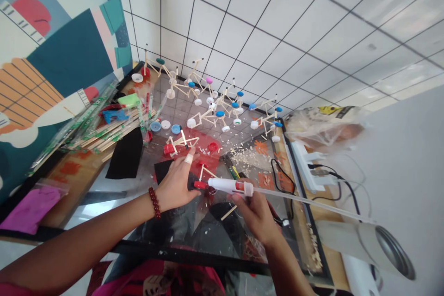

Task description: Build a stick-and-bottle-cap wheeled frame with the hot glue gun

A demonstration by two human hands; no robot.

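My right hand (255,215) is wrapped round a white hot glue gun (225,185) with a red nozzle, pointing left. A long clear glue stick (312,201) runs out of its back end. My left hand (176,178) reaches out with its fingers stretched, beside a small stick model (178,144) with red cap wheels. Whether its fingertips touch that model I cannot tell. Close to the nozzle stands a joined pair of sticks (205,172) on a red cap. Below the glue gun is a loose short stick (229,213).
Several bicycle-like stick models (222,113) with bottle-cap wheels stand along the tiled wall. Bundled sticks (114,132) and black cloth (125,155) lie left. Wood scraps (248,157), a black cable (282,178), a power strip (308,166) and a bottle-like container (357,243) are right.
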